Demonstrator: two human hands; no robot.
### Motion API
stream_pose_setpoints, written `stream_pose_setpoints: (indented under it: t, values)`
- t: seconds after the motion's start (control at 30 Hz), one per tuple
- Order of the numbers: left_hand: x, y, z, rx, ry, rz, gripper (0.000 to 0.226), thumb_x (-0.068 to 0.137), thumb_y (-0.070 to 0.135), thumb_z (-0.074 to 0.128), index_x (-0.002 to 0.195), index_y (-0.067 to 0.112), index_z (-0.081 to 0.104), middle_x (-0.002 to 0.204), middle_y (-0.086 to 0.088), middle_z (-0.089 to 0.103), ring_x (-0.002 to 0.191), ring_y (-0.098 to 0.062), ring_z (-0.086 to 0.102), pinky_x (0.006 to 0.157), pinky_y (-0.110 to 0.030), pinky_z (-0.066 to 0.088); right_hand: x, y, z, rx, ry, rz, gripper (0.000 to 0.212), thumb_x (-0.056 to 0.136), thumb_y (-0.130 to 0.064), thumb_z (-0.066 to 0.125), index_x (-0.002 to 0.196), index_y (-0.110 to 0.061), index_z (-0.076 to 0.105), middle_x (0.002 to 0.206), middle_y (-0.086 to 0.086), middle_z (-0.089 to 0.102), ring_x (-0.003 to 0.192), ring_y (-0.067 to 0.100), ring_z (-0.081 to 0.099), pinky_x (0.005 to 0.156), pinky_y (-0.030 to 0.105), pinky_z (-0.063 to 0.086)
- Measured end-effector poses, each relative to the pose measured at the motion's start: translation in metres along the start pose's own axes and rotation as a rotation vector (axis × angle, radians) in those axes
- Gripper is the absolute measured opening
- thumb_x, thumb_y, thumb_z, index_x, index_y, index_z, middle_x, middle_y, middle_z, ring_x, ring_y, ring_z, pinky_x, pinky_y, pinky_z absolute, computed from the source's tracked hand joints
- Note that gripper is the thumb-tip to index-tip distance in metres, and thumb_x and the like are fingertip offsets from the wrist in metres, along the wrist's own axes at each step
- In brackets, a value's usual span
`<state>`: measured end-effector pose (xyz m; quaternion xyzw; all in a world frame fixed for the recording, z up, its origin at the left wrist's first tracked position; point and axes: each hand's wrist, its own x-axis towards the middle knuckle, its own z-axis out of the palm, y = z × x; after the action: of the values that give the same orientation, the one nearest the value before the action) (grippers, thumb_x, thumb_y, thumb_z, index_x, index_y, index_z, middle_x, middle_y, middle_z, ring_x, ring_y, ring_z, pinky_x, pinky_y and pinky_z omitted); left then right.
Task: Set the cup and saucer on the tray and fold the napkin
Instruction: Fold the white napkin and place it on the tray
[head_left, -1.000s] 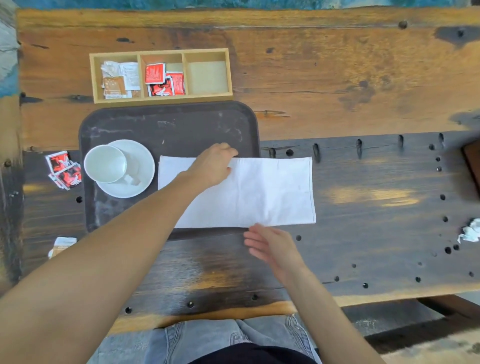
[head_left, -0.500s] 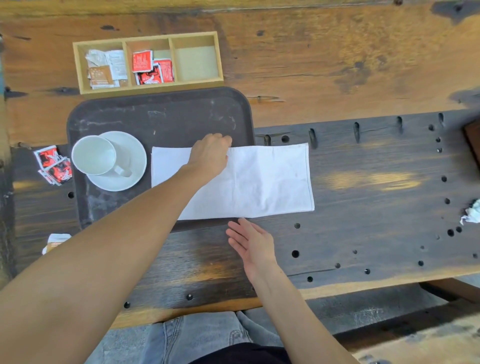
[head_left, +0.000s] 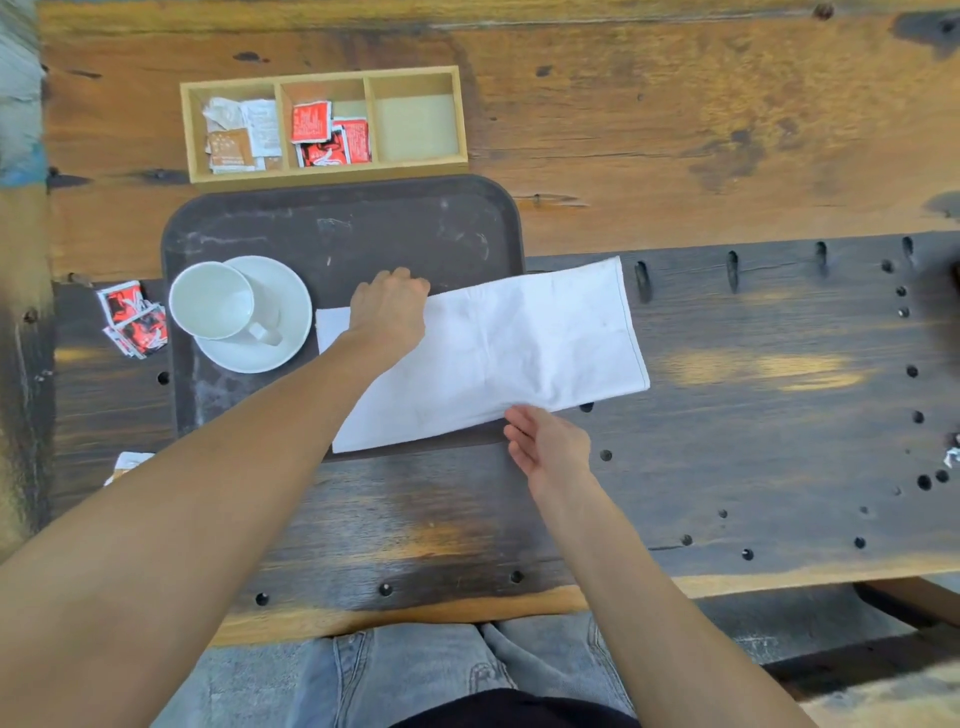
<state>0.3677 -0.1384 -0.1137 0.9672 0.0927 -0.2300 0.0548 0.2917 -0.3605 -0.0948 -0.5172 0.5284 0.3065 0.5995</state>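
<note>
A white cup (head_left: 212, 300) stands on a white saucer (head_left: 280, 353) at the left of the dark tray (head_left: 363, 228). The white napkin (head_left: 519, 353), folded into a long strip, lies half on the tray and half on the table to the right. My left hand (head_left: 389, 306) rests fingers-down on the napkin's far left part. My right hand (head_left: 545, 441) touches the napkin's near edge with its fingers spread; whether a fingertip is under the cloth I cannot tell.
A wooden three-compartment box (head_left: 322, 124) with sachets stands behind the tray. Loose red sachets (head_left: 132, 319) lie left of the tray, another packet (head_left: 130, 462) nearer. A crumpled paper (head_left: 953, 454) sits at the right edge. The dark table top (head_left: 779, 415) has several holes.
The napkin's right end has swung away from me, so the strip now lies tilted. My right hand has moved up to the near edge. My left hand stays on the napkin.
</note>
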Motion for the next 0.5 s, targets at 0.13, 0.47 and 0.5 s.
stream_pose_setpoints:
  t: [0.13, 0.47, 0.5]
  values:
    - [-0.008, -0.011, 0.005, -0.005, -0.004, -0.041, 0.030, 0.087, 0.004, 0.056, 0.117, 0.009, 0.061, 0.117, -0.014, 0.058, 0.113, -0.035, 0.055, 0.084, -0.042, 0.044, 0.015, -0.019, -0.032, -0.189, 0.079, -0.137, 0.020, 0.092, -0.011, 0.061, 0.097, 0.002, 0.075, 0.064, 0.005, 0.074, 0.044, 0.012, 0.060, 0.040, 0.020, 0.046]
    - [-0.050, -0.049, 0.022, 0.090, 0.094, -0.116, 0.026, 0.082, 0.002, 0.058, 0.108, 0.008, 0.061, 0.093, -0.015, 0.070, 0.095, -0.036, 0.060, 0.075, -0.040, 0.045, 0.041, -0.061, -0.073, -0.257, -0.006, -0.018, 0.030, 0.092, -0.036, 0.075, 0.095, -0.006, 0.074, 0.085, 0.005, 0.081, 0.073, 0.016, 0.073, 0.059, 0.027, 0.057]
    - [-0.053, -0.052, 0.023, 0.094, 0.103, -0.117, 0.030, 0.082, 0.001, 0.057, 0.110, 0.007, 0.060, 0.094, -0.015, 0.069, 0.096, -0.037, 0.060, 0.077, -0.041, 0.045, 0.043, -0.062, -0.072, -0.238, -0.010, -0.017, 0.028, 0.092, -0.035, 0.075, 0.094, -0.006, 0.074, 0.084, 0.004, 0.081, 0.075, 0.016, 0.073, 0.062, 0.027, 0.056]
